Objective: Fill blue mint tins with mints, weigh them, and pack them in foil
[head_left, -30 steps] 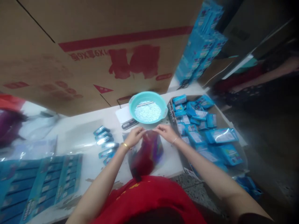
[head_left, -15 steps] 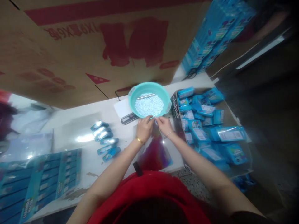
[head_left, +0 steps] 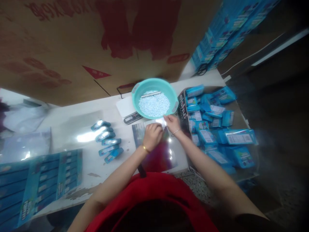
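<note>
The right hand [head_left: 172, 123] pinches shiny film [head_left: 161, 121] between the bowl [head_left: 154, 83] and the desk's [head_left: 127, 138] front edge; the left hand [head_left: 152, 135] curls, grip indeterminable. Blue packets [head_left: 111, 141] lie set out; loose pellets [head_left: 154, 107] remain.

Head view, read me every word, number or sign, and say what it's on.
"eishu", last letter unclear: on the box holding blue packs.
"X", among blurred red characters: on the big carton; rest unreadable.
Too small or blurred: print on the blue packs, back stack, left boxes, scale.
</note>
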Tool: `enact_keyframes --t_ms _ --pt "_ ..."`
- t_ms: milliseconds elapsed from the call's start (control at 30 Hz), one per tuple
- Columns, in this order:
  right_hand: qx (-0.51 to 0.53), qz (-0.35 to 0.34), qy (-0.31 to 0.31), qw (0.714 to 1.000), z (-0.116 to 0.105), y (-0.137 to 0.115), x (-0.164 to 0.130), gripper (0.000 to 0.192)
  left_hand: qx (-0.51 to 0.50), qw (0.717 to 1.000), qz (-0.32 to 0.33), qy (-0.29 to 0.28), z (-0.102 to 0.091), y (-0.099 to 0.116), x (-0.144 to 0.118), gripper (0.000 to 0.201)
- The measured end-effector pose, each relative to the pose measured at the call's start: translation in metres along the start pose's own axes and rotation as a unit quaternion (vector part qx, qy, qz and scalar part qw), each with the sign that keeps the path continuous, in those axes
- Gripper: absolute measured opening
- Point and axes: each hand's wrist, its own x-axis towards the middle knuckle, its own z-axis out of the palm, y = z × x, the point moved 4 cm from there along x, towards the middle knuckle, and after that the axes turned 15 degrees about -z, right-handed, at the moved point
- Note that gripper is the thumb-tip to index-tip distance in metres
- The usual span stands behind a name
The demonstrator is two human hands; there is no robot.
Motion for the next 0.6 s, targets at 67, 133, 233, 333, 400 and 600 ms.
enact_keyframes --t_ms 67,133,233,333,400,600 --pt "-0.054 -0.007 -0.013 0.998 -0.006 0.007 0.001 0.055 -0.067 0.997 -0.028 -0.016 -0.01 0.002 -0.017 0.016" --pt "-0.132 -0.037 -0.009 0.991 -0.012 0.006 -0.001 0.054 -0.167 0.979 -0.119 -0.01 -0.026 -0.003 -0.038 0.015" --pt "-0.164 -0.108 0.007 0.98 -0.007 -0.015 -0.018 0.059 -0.335 0.887 -0.317 0.037 -0.054 -0.028 -0.074 0.018" --pt "0.035 -0.036 -0.093 0.994 0.035 -0.037 -0.053 0.064 -0.445 0.769 -0.447 0.105 -0.078 -0.062 -0.115 0.025" --pt "0.169 0.07 -0.187 0.965 0.077 -0.053 -0.085 0.07 -0.47 0.718 -0.491 0.15 -0.088 -0.084 -0.143 0.028" --pt "0.29 0.158 -0.263 0.907 0.17 -0.088 -0.143 0.046 -0.465 0.641 -0.564 0.232 -0.085 -0.136 -0.208 0.033"
